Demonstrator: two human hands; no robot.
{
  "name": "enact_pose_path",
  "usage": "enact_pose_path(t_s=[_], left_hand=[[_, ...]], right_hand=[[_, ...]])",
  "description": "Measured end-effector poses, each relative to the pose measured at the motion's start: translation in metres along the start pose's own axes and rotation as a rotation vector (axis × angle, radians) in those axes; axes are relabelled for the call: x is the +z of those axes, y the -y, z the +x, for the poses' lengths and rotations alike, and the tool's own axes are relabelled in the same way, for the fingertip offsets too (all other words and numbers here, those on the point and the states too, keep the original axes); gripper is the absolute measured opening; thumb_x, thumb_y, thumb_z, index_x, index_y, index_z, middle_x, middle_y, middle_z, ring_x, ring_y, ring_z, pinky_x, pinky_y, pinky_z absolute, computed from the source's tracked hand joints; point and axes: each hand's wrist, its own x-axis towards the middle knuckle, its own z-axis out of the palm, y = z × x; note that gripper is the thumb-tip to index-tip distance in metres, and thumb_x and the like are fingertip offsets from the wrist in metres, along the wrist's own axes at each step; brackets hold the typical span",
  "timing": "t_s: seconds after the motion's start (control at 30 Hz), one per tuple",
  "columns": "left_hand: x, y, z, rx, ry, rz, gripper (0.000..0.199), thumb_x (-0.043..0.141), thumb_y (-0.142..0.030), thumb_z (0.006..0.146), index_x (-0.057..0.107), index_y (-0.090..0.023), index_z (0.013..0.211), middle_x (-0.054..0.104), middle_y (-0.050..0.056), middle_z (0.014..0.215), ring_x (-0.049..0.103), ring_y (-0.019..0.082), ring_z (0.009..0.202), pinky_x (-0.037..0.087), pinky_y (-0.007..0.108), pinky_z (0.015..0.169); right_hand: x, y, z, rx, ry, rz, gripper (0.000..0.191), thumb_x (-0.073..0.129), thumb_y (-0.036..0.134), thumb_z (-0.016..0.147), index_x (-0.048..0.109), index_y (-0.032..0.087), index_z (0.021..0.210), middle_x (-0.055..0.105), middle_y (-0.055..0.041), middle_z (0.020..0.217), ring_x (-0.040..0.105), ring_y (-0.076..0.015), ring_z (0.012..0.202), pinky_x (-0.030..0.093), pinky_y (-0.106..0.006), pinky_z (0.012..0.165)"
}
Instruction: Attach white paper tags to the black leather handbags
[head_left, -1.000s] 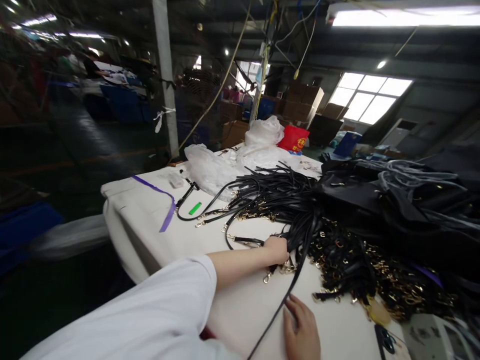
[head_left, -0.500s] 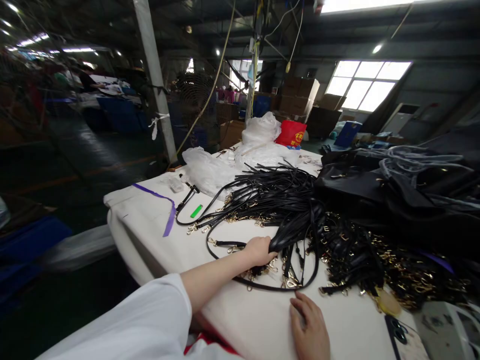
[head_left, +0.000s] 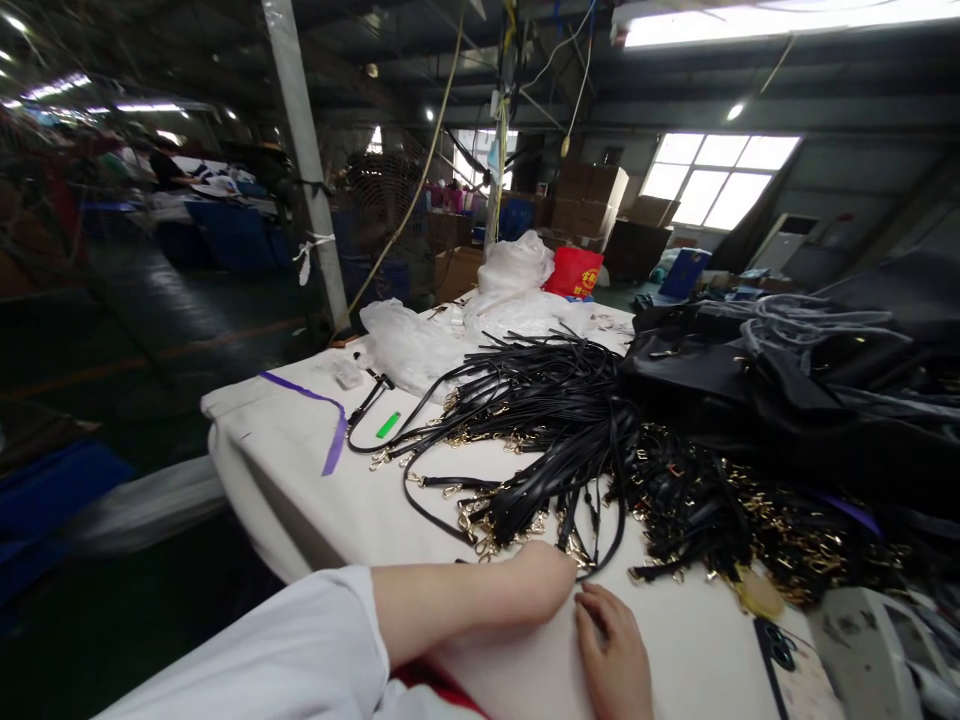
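Observation:
A large bundle of black straps [head_left: 555, 440] with gold clasps is spread over the white-covered table [head_left: 285, 490]. At the near edge of the bundle is my left hand [head_left: 546, 580], bent over beside the gold clasps; its fingers are hidden behind the back of the hand. My right hand [head_left: 615, 650] rests on the cloth just to the right, thumb apart from its slightly curved fingers, nothing visible in it. One thin strap loops round in front of the bundle and passes close to both hands.
Black bags [head_left: 720, 385] and a heap of clasped straps [head_left: 750, 510] lie at the right. A phone [head_left: 799, 670] and a grey device [head_left: 862, 640] are at the near right. Farther off are plastic bags [head_left: 420, 345], a green piece [head_left: 388, 424] and purple ribbon [head_left: 311, 395].
My left hand has let go of the strap bundle and moved nearer to my right hand. The bundle's clasped ends now lie lower and spread out on the table. My right hand stays in place.

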Motion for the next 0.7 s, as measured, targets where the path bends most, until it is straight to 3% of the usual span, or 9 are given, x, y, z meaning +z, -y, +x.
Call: enact_pose_path(t_s=[0.1,0.23,0.3,0.4,0.47,0.57,0.7], left_hand=[[-0.011,0.007,-0.014,0.027,0.070,0.017,0.025,0.056,-0.009,0.078,0.066,-0.012,0.100,0.071,0.015,0.090,0.068,0.032,0.079,0.053,0.038,0.066],[-0.051,0.040,-0.044,0.055,0.026,-0.044,0.016,0.061,-0.026,0.081,0.068,-0.029,0.094,0.072,0.002,0.086,0.068,0.024,0.080,0.051,0.030,0.067],[-0.077,0.066,-0.053,-0.120,-0.128,-0.093,0.014,0.060,-0.029,0.083,0.068,-0.032,0.094,0.071,-0.001,0.089,0.067,0.022,0.085,0.050,0.028,0.073],[-0.112,0.107,-0.053,-0.409,-0.333,-0.056,0.030,0.040,-0.018,0.093,0.061,-0.021,0.113,0.066,0.011,0.111,0.061,0.026,0.106,0.046,0.038,0.093],[-0.127,0.124,-0.045,-0.545,-0.464,-0.030,0.039,0.028,-0.015,0.096,0.048,-0.015,0.130,0.056,0.018,0.129,0.050,0.029,0.124,0.036,0.045,0.106],[-0.130,0.123,-0.022,-0.574,-0.554,-0.026,0.043,0.031,-0.033,0.100,0.036,-0.015,0.139,0.047,0.017,0.139,0.041,0.027,0.132,0.030,0.043,0.112],[-0.097,0.088,0.021,-0.489,-0.407,-0.085,0.067,0.053,-0.068,0.082,0.056,-0.012,0.119,0.063,0.017,0.115,0.060,0.032,0.108,0.048,0.040,0.095]], right_hand=[[-0.002,0.001,-0.001,0.001,0.008,0.002,0.030,0.054,0.044,0.086,0.073,0.021,0.090,0.070,-0.0117,0.108,0.062,-0.0277,0.104,0.048,-0.047,0.096],[-0.002,0.002,-0.001,-0.004,0.022,0.010,0.030,0.054,0.045,0.086,0.073,0.022,0.090,0.070,-0.0112,0.109,0.061,-0.0283,0.106,0.046,-0.048,0.098],[-0.001,0.000,-0.001,0.001,0.027,0.009,0.030,0.054,0.046,0.086,0.073,0.022,0.089,0.070,-0.0108,0.109,0.061,-0.0286,0.106,0.046,-0.048,0.099],[0.002,-0.006,-0.001,-0.005,0.023,0.001,0.032,0.054,0.048,0.086,0.073,0.022,0.088,0.070,-0.0110,0.109,0.061,-0.0290,0.106,0.047,-0.048,0.098],[0.003,-0.014,0.001,-0.034,0.028,-0.010,0.033,0.055,0.049,0.086,0.074,0.022,0.088,0.071,-0.0110,0.109,0.063,-0.0291,0.104,0.049,-0.047,0.095],[0.005,-0.027,0.004,-0.088,0.052,-0.036,0.031,0.057,0.050,0.085,0.076,0.025,0.087,0.072,-0.0095,0.106,0.066,-0.0285,0.100,0.054,-0.046,0.088],[0.009,-0.027,0.005,-0.112,-0.004,-0.018,0.040,0.053,0.056,0.086,0.076,0.024,0.083,0.073,-0.0110,0.101,0.067,-0.0289,0.095,0.056,-0.045,0.084]])
